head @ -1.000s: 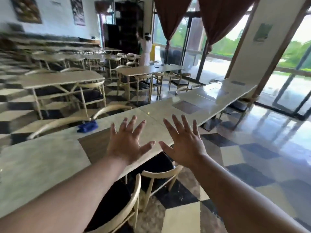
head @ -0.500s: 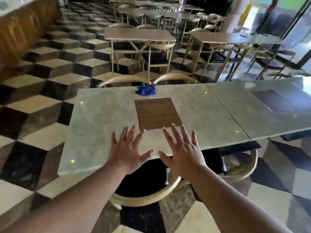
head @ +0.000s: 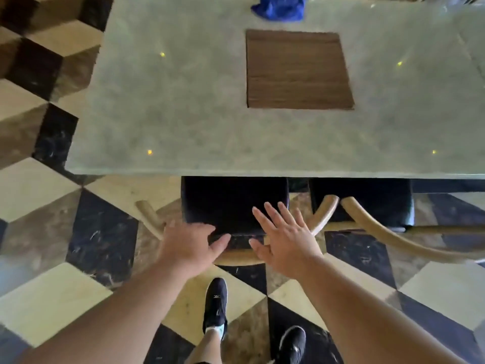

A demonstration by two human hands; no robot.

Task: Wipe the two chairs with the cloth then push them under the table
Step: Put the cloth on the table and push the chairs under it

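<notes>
A crumpled blue cloth (head: 278, 7) lies on the far side of the grey stone table (head: 170, 114). Two chairs stand at the near edge with their black seats partly under the top. The left chair (head: 231, 203) has a curved wooden back rail, and my left hand (head: 189, 245) is over that rail, thumb out and fingers bent down out of sight. My right hand (head: 286, 237) hovers flat with its fingers spread above the same chair's seat and rail. The right chair (head: 367, 203) stands untouched beside it. Neither hand holds the cloth.
A square wooden inlay (head: 296, 69) sits in the tabletop. My two black shoes (head: 215, 306) stand on the checkered floor (head: 99, 232) just behind the left chair. Open floor lies to the left of the table.
The view has tipped down and I have stepped up to the table. Both hands dropped from above the tabletop to the left chair's back. The cloth stayed in place.
</notes>
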